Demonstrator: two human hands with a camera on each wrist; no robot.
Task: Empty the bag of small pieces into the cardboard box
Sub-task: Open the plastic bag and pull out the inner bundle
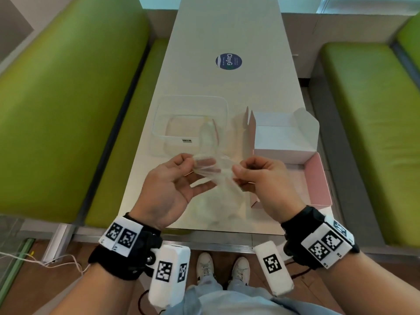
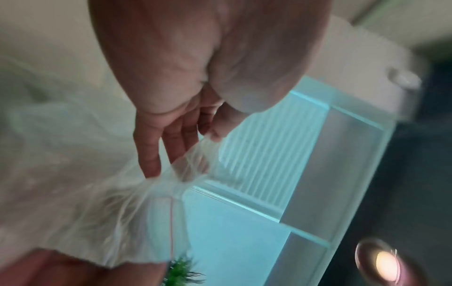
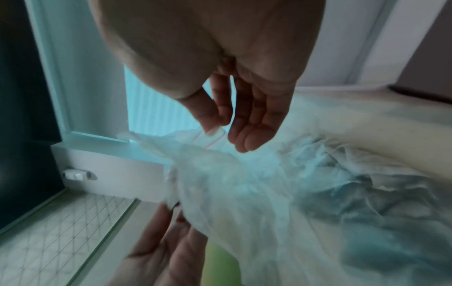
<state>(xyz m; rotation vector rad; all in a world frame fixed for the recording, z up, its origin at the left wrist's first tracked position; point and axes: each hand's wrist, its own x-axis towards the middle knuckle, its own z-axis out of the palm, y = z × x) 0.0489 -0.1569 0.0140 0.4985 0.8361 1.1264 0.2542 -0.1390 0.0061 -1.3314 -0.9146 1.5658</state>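
A clear plastic bag [image 1: 212, 169] with a thin red line near its mouth is held up between both hands over the near end of the white table [image 1: 227, 87]. My left hand [image 1: 192, 164] pinches one side of the bag's top and my right hand [image 1: 236, 176] pinches the other. The bag's body hangs down toward the table, and its pale contents are too blurred to make out. The left wrist view shows the stretched film of the bag [image 2: 146, 203], the right wrist view its crumpled bulk [image 3: 232, 183]. The open white cardboard box [image 1: 284, 153] with its pink lid flap stands just right of my right hand.
An open clear plastic tub [image 1: 191, 103] sits behind the bag at centre left. A round blue sticker [image 1: 228, 61] lies farther back on the table. Green benches [image 1: 68, 110] [image 1: 368, 133] flank both sides. The table's near edge is just below my wrists.
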